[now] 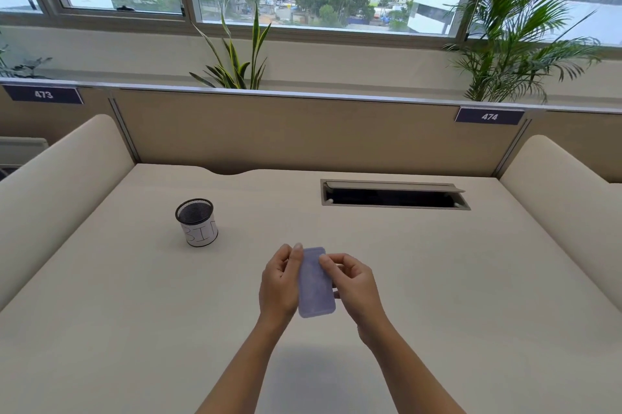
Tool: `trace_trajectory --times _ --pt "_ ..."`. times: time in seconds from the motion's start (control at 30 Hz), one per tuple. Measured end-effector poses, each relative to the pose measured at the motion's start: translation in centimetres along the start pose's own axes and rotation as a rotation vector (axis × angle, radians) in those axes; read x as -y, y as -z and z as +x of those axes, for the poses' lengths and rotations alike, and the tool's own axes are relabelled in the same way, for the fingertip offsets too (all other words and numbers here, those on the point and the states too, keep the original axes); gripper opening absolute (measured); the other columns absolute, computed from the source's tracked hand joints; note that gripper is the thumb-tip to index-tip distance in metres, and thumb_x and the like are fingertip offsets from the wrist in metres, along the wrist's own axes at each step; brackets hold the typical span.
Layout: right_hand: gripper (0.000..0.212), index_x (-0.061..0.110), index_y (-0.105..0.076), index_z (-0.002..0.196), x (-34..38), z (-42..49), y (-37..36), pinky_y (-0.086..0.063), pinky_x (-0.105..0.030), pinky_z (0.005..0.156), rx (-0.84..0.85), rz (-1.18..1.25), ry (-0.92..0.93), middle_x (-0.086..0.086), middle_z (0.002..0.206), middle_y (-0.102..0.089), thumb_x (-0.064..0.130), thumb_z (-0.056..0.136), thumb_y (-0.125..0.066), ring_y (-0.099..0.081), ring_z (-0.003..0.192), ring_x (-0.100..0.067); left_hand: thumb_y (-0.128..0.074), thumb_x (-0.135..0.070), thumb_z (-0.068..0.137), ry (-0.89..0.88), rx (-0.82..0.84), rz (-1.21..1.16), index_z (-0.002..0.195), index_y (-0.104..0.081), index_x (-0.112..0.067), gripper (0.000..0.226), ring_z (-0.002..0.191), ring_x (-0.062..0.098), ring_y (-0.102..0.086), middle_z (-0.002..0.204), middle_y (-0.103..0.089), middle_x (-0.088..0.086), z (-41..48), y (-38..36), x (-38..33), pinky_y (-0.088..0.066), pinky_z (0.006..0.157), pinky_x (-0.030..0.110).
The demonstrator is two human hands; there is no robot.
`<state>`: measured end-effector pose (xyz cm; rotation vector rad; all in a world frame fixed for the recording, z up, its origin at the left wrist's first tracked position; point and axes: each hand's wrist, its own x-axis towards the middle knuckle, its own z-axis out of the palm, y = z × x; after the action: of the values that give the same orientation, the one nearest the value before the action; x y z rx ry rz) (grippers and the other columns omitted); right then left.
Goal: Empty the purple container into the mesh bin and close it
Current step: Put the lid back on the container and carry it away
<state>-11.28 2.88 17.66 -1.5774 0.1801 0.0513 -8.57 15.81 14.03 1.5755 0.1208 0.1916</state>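
Above the near middle of the beige surface (437,279), I see both hands, left (279,282) and right (353,282), with grips closed on the purple container (316,289), apparently still shut. Nothing looks emptied yet; the mesh bin (197,221) stands well apart, far left. Partitioned office desk, plants, windows beyond.

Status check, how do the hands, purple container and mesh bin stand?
Both hands, left and right, grip purple container over desk. Container looks closed. Mesh bin upright, forward-left, path clear.
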Motion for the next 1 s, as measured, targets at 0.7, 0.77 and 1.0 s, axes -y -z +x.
trace_trajectory --times 0.7,0.77,1.0 --pt "0.016 0.002 -0.073 0.096 -1.8 -3.1 -0.5 -0.058 -0.027 0.061 -0.005 0.186 -0.173 -0.018 0.073 -0.076 0.014 0.087 -0.073 -0.072 0.065 -0.023 -0.046 -0.045 0.098 0.007 -0.222 0.026 0.056 -0.037 -0.030 0.046 0.049 0.007 -0.030 0.049 -0.035 -0.011 -0.3 0.4 -0.5 -0.028 0.054 0.032" --pt "0.016 0.000 -0.073 0.094 -1.7 -2.8 -0.1 -0.057 -0.026 0.059 -0.011 0.186 -0.183 -0.016 0.072 -0.075 0.014 0.087 -0.073 -0.072 0.064 -0.022 -0.048 -0.048 0.096 0.057 -0.142 0.076 0.059 -0.035 -0.027 0.045 0.051 0.010 -0.030 0.050 -0.034 -0.011 0.0 0.8 -0.5 -0.030 0.054 0.034" --pt "0.014 -0.003 -0.075 0.083 -0.9 -1.6 2.2 -0.055 -0.024 0.054 -0.039 0.211 -0.252 -0.017 0.066 -0.072 0.010 0.086 -0.070 -0.067 0.056 -0.019 -0.047 -0.043 0.097 -0.741 0.206 0.742 0.106 -0.061 -0.019 0.030 0.093 0.015 -0.058 0.103 -0.059 -0.003 -0.7 3.4 -0.1 -0.051 0.076 0.031"
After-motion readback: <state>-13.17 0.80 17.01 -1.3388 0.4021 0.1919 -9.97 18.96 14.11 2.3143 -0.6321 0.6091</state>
